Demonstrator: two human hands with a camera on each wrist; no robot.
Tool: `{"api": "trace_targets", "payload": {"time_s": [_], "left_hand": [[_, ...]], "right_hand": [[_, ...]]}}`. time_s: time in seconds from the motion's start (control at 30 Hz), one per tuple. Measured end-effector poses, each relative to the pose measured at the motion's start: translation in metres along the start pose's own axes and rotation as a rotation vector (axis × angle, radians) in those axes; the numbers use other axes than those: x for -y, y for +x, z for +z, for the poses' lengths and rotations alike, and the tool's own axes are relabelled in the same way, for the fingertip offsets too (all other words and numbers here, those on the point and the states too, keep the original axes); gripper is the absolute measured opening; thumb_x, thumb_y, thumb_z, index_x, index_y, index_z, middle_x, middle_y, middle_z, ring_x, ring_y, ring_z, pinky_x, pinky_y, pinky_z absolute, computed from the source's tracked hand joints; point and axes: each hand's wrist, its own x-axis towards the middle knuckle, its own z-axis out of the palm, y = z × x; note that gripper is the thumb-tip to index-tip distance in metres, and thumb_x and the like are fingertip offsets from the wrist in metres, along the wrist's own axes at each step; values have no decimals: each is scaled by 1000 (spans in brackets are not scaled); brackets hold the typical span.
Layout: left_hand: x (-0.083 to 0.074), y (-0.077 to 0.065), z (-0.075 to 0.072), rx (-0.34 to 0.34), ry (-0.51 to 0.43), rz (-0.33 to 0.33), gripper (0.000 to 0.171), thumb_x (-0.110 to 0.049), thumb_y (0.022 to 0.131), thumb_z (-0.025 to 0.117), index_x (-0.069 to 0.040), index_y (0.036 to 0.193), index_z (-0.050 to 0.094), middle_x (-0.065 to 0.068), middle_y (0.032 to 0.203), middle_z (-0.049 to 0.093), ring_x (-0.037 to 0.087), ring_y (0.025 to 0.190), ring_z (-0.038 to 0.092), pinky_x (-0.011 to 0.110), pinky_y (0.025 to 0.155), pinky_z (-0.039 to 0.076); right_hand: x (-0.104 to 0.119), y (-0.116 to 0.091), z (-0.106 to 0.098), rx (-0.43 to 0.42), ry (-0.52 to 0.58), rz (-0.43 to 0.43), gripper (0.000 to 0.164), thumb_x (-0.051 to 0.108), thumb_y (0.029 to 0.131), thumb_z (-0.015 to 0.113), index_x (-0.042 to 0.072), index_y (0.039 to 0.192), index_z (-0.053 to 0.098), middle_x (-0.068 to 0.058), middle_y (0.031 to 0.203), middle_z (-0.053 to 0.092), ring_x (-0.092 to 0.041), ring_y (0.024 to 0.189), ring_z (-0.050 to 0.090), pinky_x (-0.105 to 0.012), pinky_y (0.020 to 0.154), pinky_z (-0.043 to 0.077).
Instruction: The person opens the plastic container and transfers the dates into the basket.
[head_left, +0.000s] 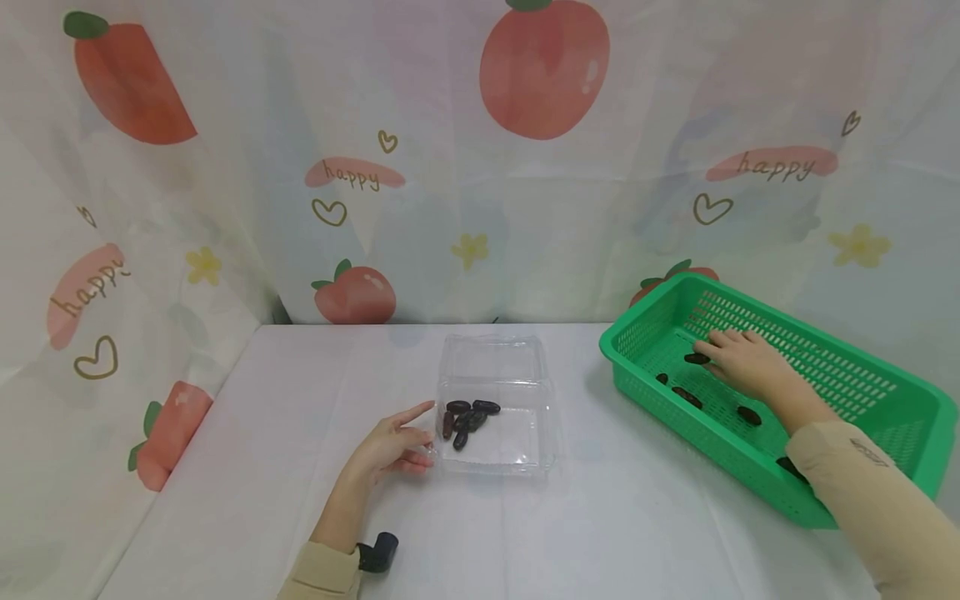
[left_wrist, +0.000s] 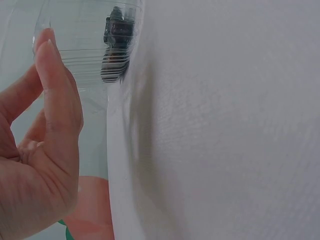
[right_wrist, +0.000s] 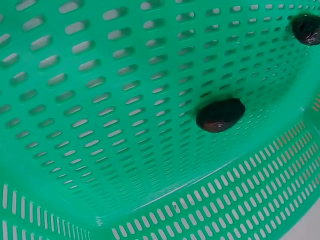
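Note:
A clear plastic clamshell box lies with its lid folded back, holding several dark dates toward its left side. My left hand is at the box's left edge, its fingers extended and touching the plastic; in the left wrist view the fingertips meet the box wall. On the right, my right hand is inside a green basket, with a dark date pinched between its thumb and a finger. The right wrist view does not show that hand, only a loose date against the basket.
More dates lie scattered on the basket floor. A white cloth covers the table, and a printed curtain hangs behind it. The basket's raised, slotted walls surround the right hand. A black device sits at the left wrist.

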Motion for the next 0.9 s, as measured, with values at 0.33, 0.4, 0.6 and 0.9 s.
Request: {"api": "trace_targets", "payload": {"time_s": [0.33,0.4,0.6,0.9], "left_hand": [[0,0,0,-7,11,5,55,-7,88,57,-20,139,41,15,92,63,15,54,62,29,54,56],[0,0,0,-4,11,6,55,-7,88,57,-20,139,41,15,92,63,15,54,63,29,54,56],[0,0,0,13,3,11,56,-7,88,57,-17,140,40,16,93,62,15,54,63,28,54,56],[0,0,0,8,3,10,55,-7,88,56,-18,140,40,17,94,61,15,54,63,28,54,56]], "right_hand": [[1,-1,-2,30,-5,-25,32,12,77,71,10,107,59,-9,92,48,-30,85,51,-46,70,44],[1,-1,-2,33,1,-14,32,11,78,70,10,107,59,-11,94,49,-31,87,51,-48,71,44],[-2,2,-13,-39,1,17,37,8,76,70,7,111,57,-13,96,50,-33,87,50,-49,71,44],[-1,29,-56,-229,-44,-12,41,2,74,67,6,112,55,-13,91,49,-31,81,49,-48,70,43]]}}
